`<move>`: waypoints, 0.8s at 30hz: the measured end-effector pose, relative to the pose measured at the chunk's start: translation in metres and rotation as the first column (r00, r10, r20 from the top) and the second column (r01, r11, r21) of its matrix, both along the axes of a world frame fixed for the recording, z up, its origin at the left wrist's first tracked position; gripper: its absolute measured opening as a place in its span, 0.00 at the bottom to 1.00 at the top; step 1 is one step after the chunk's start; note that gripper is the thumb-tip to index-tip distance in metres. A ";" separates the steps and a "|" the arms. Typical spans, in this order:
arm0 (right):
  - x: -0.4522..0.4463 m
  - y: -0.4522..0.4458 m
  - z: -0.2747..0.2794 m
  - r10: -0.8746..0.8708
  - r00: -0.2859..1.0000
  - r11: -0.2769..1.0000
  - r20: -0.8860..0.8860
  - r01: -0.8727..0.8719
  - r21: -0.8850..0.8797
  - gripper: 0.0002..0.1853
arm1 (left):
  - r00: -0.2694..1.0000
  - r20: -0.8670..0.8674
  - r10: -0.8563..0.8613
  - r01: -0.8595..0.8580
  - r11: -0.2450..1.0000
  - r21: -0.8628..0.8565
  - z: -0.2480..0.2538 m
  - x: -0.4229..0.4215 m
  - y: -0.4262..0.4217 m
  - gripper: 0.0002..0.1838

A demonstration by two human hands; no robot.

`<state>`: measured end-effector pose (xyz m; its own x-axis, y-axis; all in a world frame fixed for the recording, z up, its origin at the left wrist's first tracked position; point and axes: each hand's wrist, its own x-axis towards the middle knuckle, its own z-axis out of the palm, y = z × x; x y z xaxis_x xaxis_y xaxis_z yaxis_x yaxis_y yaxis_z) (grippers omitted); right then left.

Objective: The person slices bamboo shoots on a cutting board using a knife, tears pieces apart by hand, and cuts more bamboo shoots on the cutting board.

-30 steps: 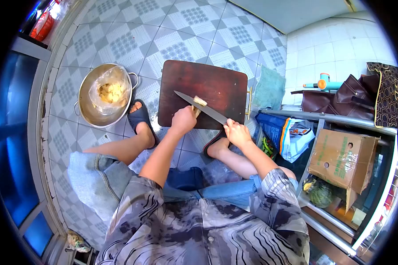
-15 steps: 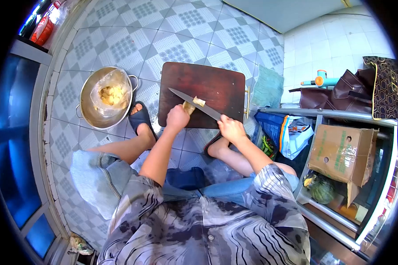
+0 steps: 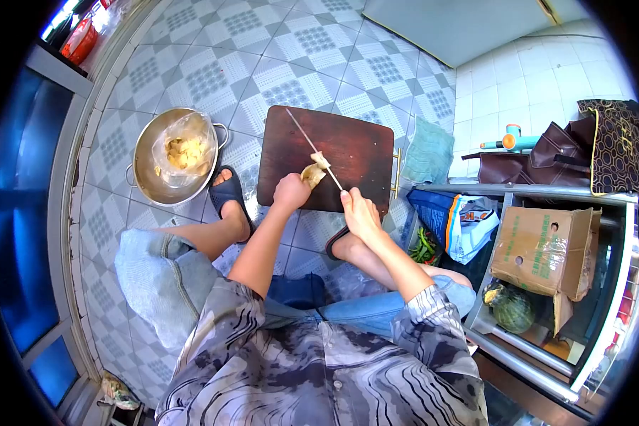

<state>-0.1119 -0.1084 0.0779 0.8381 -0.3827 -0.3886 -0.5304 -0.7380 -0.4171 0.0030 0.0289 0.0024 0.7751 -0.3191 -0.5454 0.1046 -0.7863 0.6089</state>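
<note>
My left hand [image 3: 292,192] is closed around a pale vegetable piece [image 3: 312,175] with tan skin, low on the dark reddish-brown cutting board [image 3: 358,145]. My right hand [image 3: 361,214] grips the handle of a kitchen knife [image 3: 301,130]. Its long blade shows nearly edge-on, slanting toward the board's upper left. A small cream-coloured chunk [image 3: 320,159] sits against the blade, just above the held piece; I cannot tell whether the two are joined.
Left of the board, a steel pot [image 3: 141,165] holds a clear plastic bag [image 3: 207,131] with pale cut pieces [image 3: 185,154]. On the right are a teal cloth [image 3: 429,145], a blue-and-white bag [image 3: 468,226], a cardboard box [image 3: 536,245] and a green squash [image 3: 512,309]. Sandalled feet flank the board's near side.
The knife has turned from showing its broad side to nearly edge-on, its tip now further up the board. My right hand has shifted slightly left, and the held piece has tilted.
</note>
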 end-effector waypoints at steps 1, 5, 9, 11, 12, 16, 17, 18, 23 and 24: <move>0.003 0.009 0.010 0.000 1.000 1.000 -0.012 0.000 0.022 0.20 | 1.000 -0.012 0.008 -0.008 1.000 0.021 0.000 0.000 -0.001 0.17; 0.000 0.018 -0.011 0.068 0.998 0.998 -0.007 -0.068 -0.008 0.18 | 0.998 -0.037 0.056 -0.057 0.998 -0.027 0.004 -0.004 -0.008 0.17; -0.004 0.022 -0.022 0.148 0.988 0.985 0.032 -0.144 -0.092 0.16 | 0.994 0.080 0.074 -0.072 0.997 -0.029 0.019 -0.003 -0.005 0.17; -0.007 0.024 -0.021 0.160 0.986 0.984 0.051 -0.156 -0.088 0.15 | 0.988 0.129 0.079 -0.077 0.997 -0.019 0.016 -0.005 -0.003 0.16; -0.007 0.026 -0.021 0.173 0.982 0.982 0.070 -0.167 -0.086 0.15 | 0.986 0.156 0.056 -0.056 0.998 -0.002 0.018 -0.006 -0.002 0.16; -0.007 0.029 -0.025 0.167 0.983 0.983 0.079 -0.160 -0.085 0.15 | 0.972 0.233 0.034 -0.043 0.998 0.036 0.016 -0.011 -0.003 0.14; -0.006 0.031 -0.025 0.156 0.986 0.985 0.051 -0.151 -0.088 0.15 | 0.973 0.230 0.035 -0.045 0.998 0.036 0.016 -0.012 -0.004 0.14; -0.005 0.032 -0.024 0.146 0.989 0.985 0.022 -0.144 -0.091 0.15 | 0.966 0.257 0.027 -0.039 0.998 0.042 0.021 -0.015 -0.004 0.14; 0.008 0.034 -0.022 0.159 0.987 0.979 -0.007 -0.159 -0.126 0.16 | 0.954 0.298 -0.018 -0.005 0.997 0.076 0.016 -0.018 -0.006 0.12; 0.014 0.034 -0.022 0.164 0.986 0.977 -0.004 -0.163 -0.140 0.16 | 0.954 0.296 -0.035 0.009 0.996 0.088 0.017 -0.017 -0.006 0.12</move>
